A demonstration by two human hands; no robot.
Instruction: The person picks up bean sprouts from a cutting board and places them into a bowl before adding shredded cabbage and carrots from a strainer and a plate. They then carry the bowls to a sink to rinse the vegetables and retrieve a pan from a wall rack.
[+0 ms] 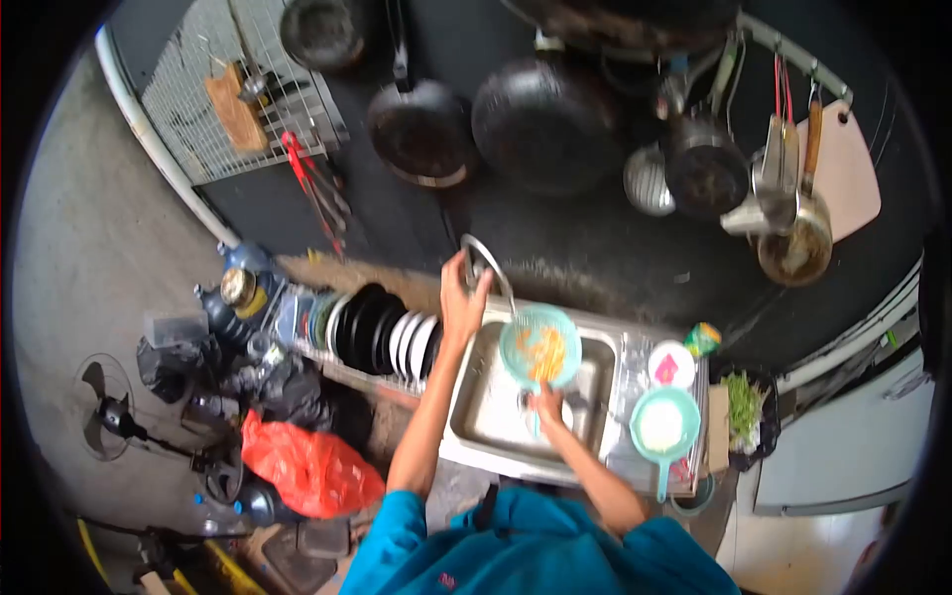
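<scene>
A light green strainer (pixel 515 365) with yellowish food pieces (pixel 545 352) in it is over the steel sink (pixel 486 412). My right hand (pixel 545 402) is closed round its handle at the near side. My left hand (pixel 464 297) is raised at the curved faucet (pixel 496 263), fingers bent against its base. The faucet spout reaches down to the strainer's upper left rim. On the drainboard at the right, a second green strainer (pixel 638 421) holds something white, its handle toward me.
Plates (pixel 412 342) stand in a rack left of the sink. A white bowl (pixel 671 365) and a green can (pixel 703 339) are at the right back. Pans (pixel 540 119) hang on the wall ahead. A red bag (pixel 302 466) lies lower left.
</scene>
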